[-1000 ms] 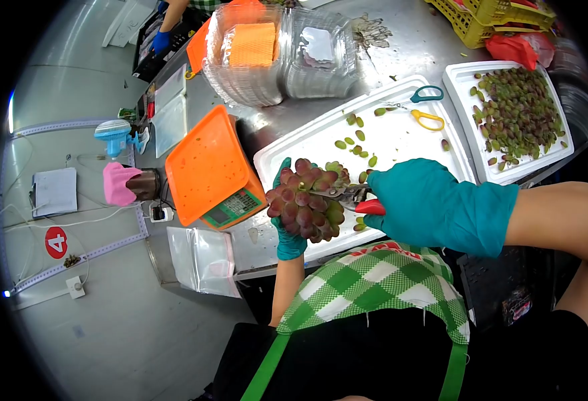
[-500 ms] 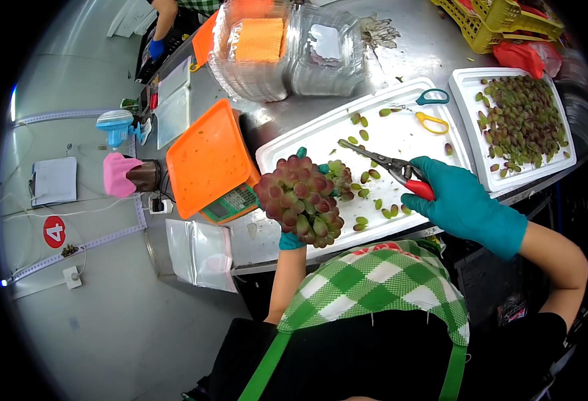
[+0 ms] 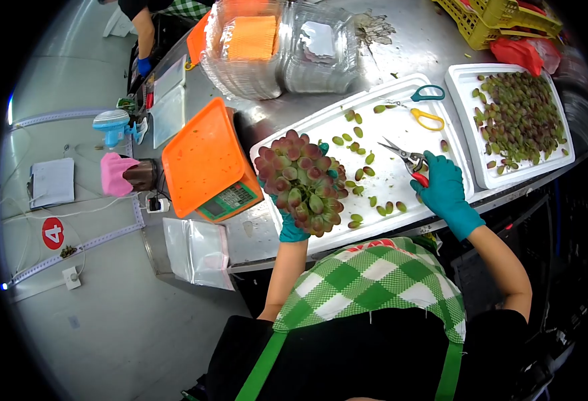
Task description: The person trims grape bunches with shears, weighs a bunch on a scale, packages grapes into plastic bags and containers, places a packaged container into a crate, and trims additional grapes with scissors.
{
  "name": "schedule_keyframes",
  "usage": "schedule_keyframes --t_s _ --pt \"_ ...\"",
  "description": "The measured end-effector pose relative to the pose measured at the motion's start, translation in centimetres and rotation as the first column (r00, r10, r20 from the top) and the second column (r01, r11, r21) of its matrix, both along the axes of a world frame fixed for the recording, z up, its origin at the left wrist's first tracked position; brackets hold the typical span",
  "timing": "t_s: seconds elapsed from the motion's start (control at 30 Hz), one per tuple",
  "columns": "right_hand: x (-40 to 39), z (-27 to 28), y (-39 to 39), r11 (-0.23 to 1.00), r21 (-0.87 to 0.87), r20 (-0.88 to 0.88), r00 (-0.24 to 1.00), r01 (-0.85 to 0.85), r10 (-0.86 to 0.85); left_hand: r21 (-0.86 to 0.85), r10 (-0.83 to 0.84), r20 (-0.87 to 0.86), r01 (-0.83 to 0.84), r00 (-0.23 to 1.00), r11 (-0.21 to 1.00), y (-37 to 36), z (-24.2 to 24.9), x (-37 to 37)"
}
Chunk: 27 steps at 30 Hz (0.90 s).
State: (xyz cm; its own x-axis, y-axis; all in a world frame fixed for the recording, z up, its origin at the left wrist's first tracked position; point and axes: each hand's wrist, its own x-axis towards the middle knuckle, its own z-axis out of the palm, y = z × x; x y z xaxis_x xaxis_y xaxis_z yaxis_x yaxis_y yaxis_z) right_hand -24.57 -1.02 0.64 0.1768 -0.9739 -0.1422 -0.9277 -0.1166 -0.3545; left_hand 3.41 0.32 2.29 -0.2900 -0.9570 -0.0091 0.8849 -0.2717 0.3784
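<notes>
My left hand (image 3: 294,228), in a teal glove, holds a bunch of red-green grapes (image 3: 302,184) over the left part of a white foam tray (image 3: 367,100); the bunch hides most of its fingers. My right hand (image 3: 443,190), gloved too, grips red-handled pruning shears (image 3: 411,160) above the tray's right part, their slim blades apart and pointing up-left, away from the bunch. Loose grapes (image 3: 369,171) lie scattered between the bunch and the shears. Scissors with a teal and a yellow loop (image 3: 427,119) rest near the tray's far right corner.
Left of the tray stands a scale with an orange pan (image 3: 207,160). Clear plastic boxes (image 3: 320,50) are stacked behind. A second white tray (image 3: 467,120) of loose grapes and a yellow crate (image 3: 471,30) are at right. Another person's blue-gloved hand (image 3: 144,66) shows at upper left.
My right hand and the shears have moved right, away from the bunch. The bunch in my left hand has turned and shifted slightly upward. The other person's arm has moved left.
</notes>
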Motion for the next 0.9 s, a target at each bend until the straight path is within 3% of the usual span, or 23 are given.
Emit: schedule_keyframes --t_s 0.1,0.2,0.37,0.47,0.5,0.6,0.63,0.67,0.73,0.8,0.83,0.9 --pt "-0.8 -0.8 -0.2 0.985 -0.168 -0.097 0.995 -0.031 0.015 0.007 -0.005 0.001 0.005 1.0 1.0 0.0 0.0 -0.5" --pt "-0.8 -1.3 -0.2 0.982 -0.183 -0.119 0.993 -0.041 0.019 0.006 -0.002 -0.002 0.002 1.0 1.0 -0.2 0.0 -0.8" --pt "0.6 -2.1 0.5 1.0 0.008 -0.145 0.989 -0.029 0.03 -0.011 0.011 -0.014 -0.011 1.0 1.0 -0.2 0.0 -1.2" --pt "1.4 -2.5 0.9 0.993 -0.108 -0.179 0.983 -0.053 0.033 -0.029 0.017 -0.026 -0.018 1.0 0.999 -0.2 -0.1 -1.3" --pt "1.6 -1.8 1.0 0.998 -0.023 -0.133 0.99 -0.053 0.049 -0.035 0.015 -0.025 -0.016 1.0 0.999 -0.3 -0.1 -1.2" --pt "2.2 -1.3 0.8 0.992 -0.088 0.08 0.992 -0.091 0.098 -0.055 0.013 -0.015 -0.014 1.0 0.998 -0.5 -0.1 -1.4" --pt "2.6 -1.0 0.5 0.99 -0.123 0.404 0.907 -0.072 0.116 -0.06 0.016 -0.009 -0.017 1.0 0.998 -0.7 -0.1 -1.4" --pt "3.4 1.0 0.2 0.982 -0.168 0.554 0.816 -0.083 0.164 -0.049 0.029 0.014 -0.028 0.999 0.998 -0.9 -0.1 -1.6" --pt "5.4 4.4 -0.6 0.998 -0.005 0.871 0.491 -0.064 0.036 0.023 0.098 0.109 -0.101 0.989 0.995 -1.2 0.5 -2.2" --pt "6.7 5.5 -1.2 0.993 0.105 0.951 0.297 -0.059 -0.083 0.119 0.152 0.241 -0.185 0.959 0.976 -1.5 1.5 -2.9" --pt "7.2 4.9 -1.8 0.99 0.096 0.96 0.274 -0.108 -0.063 0.139 0.138 0.361 -0.2 0.922 0.97 -1.5 2.5 -3.5" --pt "8.3 4.8 -1.9 0.948 0.251 0.965 0.122 -0.195 -0.231 0.165 0.111 0.502 -0.221 0.858 0.961 -1.8 2.8 -4.1"
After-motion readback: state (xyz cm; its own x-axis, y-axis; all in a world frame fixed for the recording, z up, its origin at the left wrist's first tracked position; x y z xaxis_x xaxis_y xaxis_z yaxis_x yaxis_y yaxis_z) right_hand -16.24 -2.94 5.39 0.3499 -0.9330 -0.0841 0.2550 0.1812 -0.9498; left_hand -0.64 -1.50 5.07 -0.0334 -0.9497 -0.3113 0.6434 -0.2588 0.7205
